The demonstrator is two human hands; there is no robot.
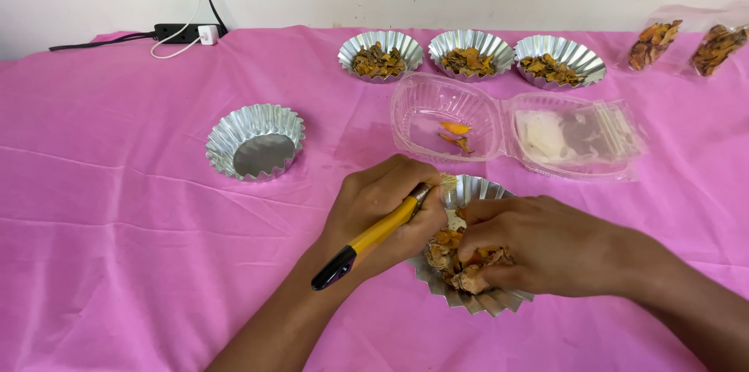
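My left hand (382, 216) grips a yellow-handled brush (374, 235) with a black end, its bristle tip over the rim of a fluted foil cup (476, 302) near the table's front. My right hand (538, 243) reaches into that cup, fingers closed on orange-brown dried pieces (446, 251) heaped inside. The two hands almost touch above the cup, which they largely hide.
An empty foil cup (255, 142) sits to the left. Three filled foil cups (380, 54) (470, 52) (559, 61) line the back. An open clear clamshell box (437, 107) holds a few orange bits. Two small bags (654, 43) (716, 48) lie far right; a power strip (183, 31) at back left.
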